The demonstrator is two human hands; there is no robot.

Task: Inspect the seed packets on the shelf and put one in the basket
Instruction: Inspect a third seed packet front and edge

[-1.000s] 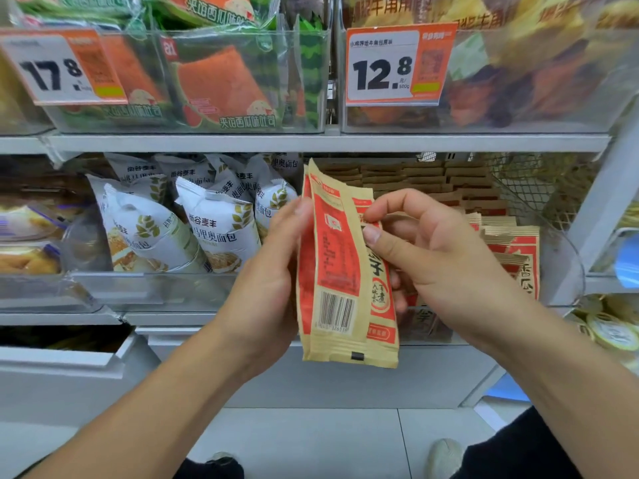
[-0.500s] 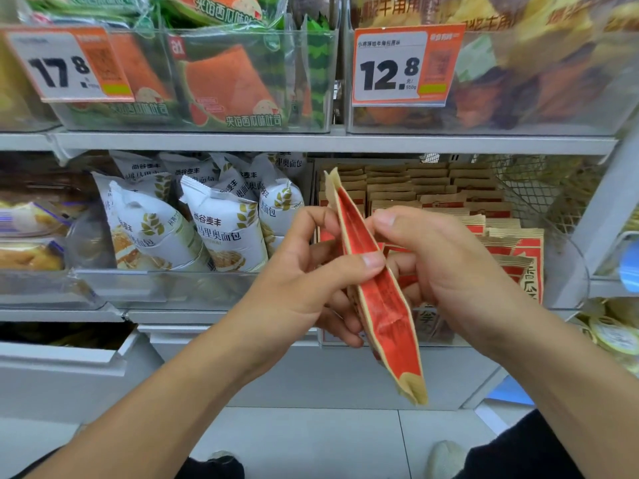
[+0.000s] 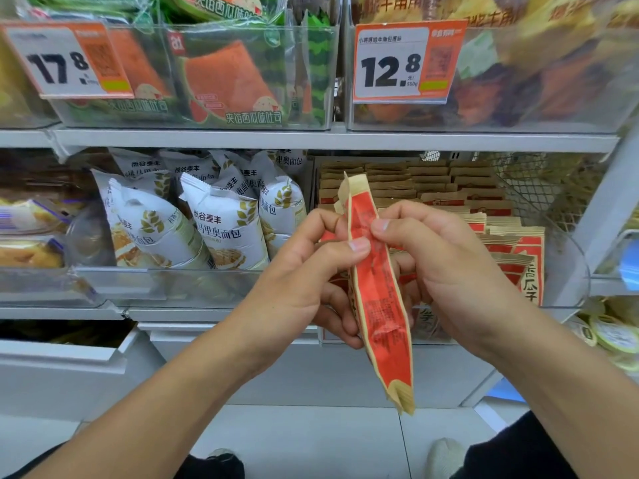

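I have the red-and-tan seed packet (image 3: 375, 281) turned edge-on in front of the shelf, so the job now is to rotate it until a printed face squares up to me, slowly enough that the text can be read (the narrow gusset tells me little). I would turn it with the thumbs rather than the wrists, so the slack lower end does not swing. My left hand (image 3: 307, 281) pinches it from the left, thumb on the red side and fingers curled behind; my right hand (image 3: 439, 271) pinches the upper part, thumb tip just above the left thumb. The packet hangs between both hands, before the bin of matching seed packets (image 3: 484, 223). No basket is in view.
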